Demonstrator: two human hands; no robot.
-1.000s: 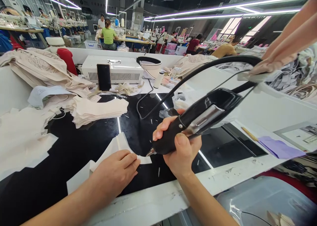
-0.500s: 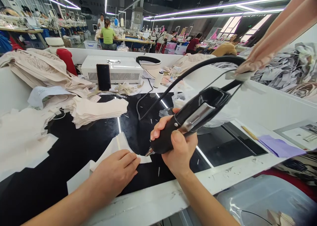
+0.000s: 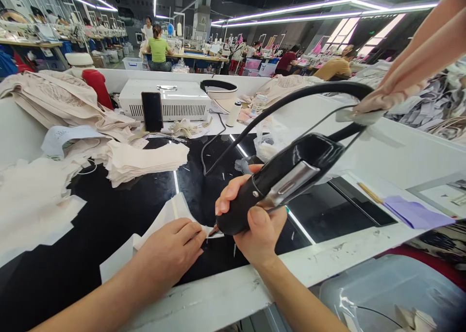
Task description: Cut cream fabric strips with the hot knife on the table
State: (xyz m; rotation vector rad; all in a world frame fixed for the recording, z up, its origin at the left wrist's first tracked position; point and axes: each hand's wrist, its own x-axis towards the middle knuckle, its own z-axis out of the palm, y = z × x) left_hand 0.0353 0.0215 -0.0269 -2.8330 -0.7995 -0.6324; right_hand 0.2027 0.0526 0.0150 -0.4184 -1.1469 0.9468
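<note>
My right hand (image 3: 260, 232) wraps around the lower end of a black corded handheld tool (image 3: 300, 164), which has a silver lever along its side. The tool leans, its small metal tip touching the right end of a white fabric piece (image 3: 163, 221) on the black tabletop (image 3: 233, 201). My left hand (image 3: 171, 249) lies over this fabric, its fingertips closed together on the edge right beside the tip. Part of the fabric is hidden beneath the left hand. Another pale sheet (image 3: 117, 259) shows under the left wrist.
A stack of pale fabric pieces (image 3: 147, 158) lies behind on the left. Further back are a white vented box (image 3: 167, 96) and a phone (image 3: 152, 111). The tool's black cable (image 3: 269, 111) arches up to a beige hanging strap (image 3: 411, 74). Purple cloth (image 3: 417, 210) lies right.
The tool and my right hand have moved slightly left and down, bringing the tip along the fabric's edge closer to my left fingertips. My left hand has hardly moved.
</note>
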